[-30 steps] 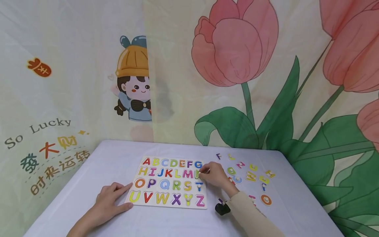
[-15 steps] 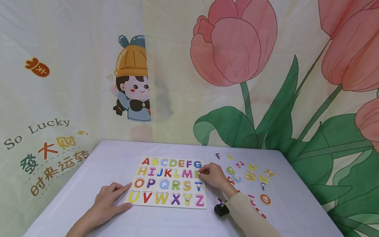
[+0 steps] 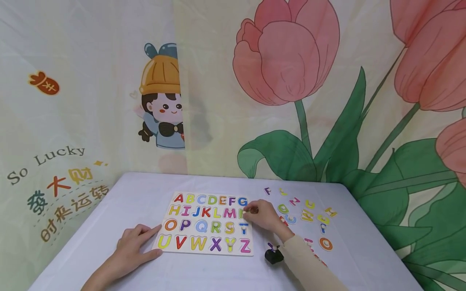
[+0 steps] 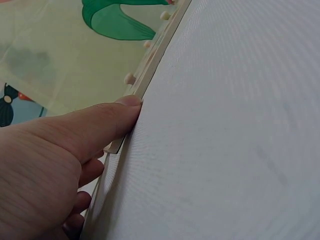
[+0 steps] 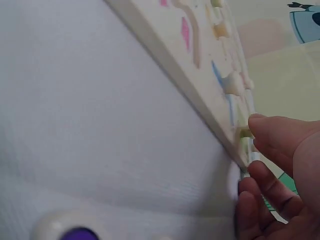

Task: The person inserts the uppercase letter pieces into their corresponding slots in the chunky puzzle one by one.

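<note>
A pale alphabet puzzle board (image 3: 212, 251) lies on the white table with coloured letters in rows. My left hand (image 3: 132, 250) rests at its near left corner. In the left wrist view the left thumb (image 4: 107, 120) presses along the board's edge, and the other fingers are partly hidden. My right hand (image 3: 263, 216) is at the right edge of the second row, pinching a green letter piece (image 3: 241, 213) between thumb and fingers. The right wrist view shows this piece (image 5: 244, 132) low against the board, partly covered by the fingertips.
Loose letter pieces are scattered right of the board, among them an orange O (image 3: 325, 244), a yellow W (image 3: 307, 216) and a purple F (image 3: 267, 190). A black device (image 3: 274, 255) sits at the right wrist. A printed curtain (image 3: 211, 121) hangs behind the table.
Both hands stay nearly in place, the right still pinching the green letter piece at the board's right edge. The head view has shifted very slightly.
</note>
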### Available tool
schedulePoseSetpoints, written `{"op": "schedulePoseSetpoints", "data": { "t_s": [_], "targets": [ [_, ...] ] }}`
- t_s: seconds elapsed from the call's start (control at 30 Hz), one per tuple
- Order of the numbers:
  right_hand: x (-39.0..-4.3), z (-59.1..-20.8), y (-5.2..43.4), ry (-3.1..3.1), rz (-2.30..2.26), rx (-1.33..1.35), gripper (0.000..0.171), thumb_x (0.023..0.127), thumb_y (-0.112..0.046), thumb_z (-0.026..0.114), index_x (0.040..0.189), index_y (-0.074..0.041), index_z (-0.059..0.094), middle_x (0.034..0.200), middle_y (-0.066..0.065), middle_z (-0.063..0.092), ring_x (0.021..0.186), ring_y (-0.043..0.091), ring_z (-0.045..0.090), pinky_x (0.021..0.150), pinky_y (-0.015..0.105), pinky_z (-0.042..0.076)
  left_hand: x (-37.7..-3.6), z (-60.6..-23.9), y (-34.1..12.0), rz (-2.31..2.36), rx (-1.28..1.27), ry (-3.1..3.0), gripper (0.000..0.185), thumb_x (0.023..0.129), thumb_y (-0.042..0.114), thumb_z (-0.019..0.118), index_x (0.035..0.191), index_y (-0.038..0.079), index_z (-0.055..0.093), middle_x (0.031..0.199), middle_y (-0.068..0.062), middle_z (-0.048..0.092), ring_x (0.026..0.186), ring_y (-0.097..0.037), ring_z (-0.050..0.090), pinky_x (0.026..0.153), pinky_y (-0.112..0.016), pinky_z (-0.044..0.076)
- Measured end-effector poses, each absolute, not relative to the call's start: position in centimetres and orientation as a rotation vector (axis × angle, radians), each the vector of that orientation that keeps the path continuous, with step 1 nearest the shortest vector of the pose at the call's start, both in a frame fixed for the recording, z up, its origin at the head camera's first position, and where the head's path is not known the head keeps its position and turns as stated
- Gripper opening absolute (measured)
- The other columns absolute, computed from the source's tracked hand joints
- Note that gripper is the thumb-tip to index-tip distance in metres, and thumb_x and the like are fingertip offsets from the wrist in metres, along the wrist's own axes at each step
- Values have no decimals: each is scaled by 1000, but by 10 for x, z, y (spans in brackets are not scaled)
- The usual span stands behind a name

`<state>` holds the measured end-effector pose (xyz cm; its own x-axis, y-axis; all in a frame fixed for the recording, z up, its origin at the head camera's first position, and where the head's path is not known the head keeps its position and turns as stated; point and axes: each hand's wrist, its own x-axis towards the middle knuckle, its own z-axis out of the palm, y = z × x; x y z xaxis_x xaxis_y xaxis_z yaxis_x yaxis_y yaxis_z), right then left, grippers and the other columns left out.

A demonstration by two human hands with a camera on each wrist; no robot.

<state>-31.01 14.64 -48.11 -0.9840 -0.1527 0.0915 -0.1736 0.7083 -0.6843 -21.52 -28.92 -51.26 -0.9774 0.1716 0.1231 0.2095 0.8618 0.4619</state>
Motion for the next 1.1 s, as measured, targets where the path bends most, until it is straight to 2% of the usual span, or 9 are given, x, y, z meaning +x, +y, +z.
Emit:
{"op": "schedulePoseSetpoints", "data": {
  "t_s": [0.23, 0.53, 0.83, 1.1],
  "targets": [
    [-309, -463, 163, -2810, 1125, 260, 16, 94, -21, 83, 110, -17, 81, 98, -2, 68, 88, 17, 60, 78, 33, 52, -215, -511, -289, -755, -305, -2950, 85, 83, 62, 83, 151, 16, 62, 121, 0, 55, 110, -26, 42, 88, -45, 35],
    [-307, -448, 208, -2738, 1028, 152, 17, 95, -20, 82, 110, -12, 80, 101, 3, 71, 92, 20, 61, 76, 31, 52, -214, -510, -289, -748, -318, -2936, 84, 82, 60, 84, 150, 15, 62, 120, 0, 55, 109, -25, 42, 88, -44, 35],
    [-305, -457, 244, -2772, 999, -45, 21, 95, -22, 80, 109, -6, 78, 97, 8, 69, 92, 25, 59, 76, 34, 48, -214, -507, -288, -712, -326, -2937, 81, 83, 58, 85, 150, 16, 63, 118, 2, 55, 107, -23, 42, 88, -43, 35],
    [-305, -468, 253, -2810, 941, -89, 20, 93, -20, 82, 102, -3, 76, 86, 6, 66, 83, 24, 57, 70, 34, 45, -214, -505, -287, -738, -292, -2986, 84, 84, 59, 84, 152, 15, 61, 121, 0, 54, 110, -26, 42, 88, -44, 36]
  ]
}}
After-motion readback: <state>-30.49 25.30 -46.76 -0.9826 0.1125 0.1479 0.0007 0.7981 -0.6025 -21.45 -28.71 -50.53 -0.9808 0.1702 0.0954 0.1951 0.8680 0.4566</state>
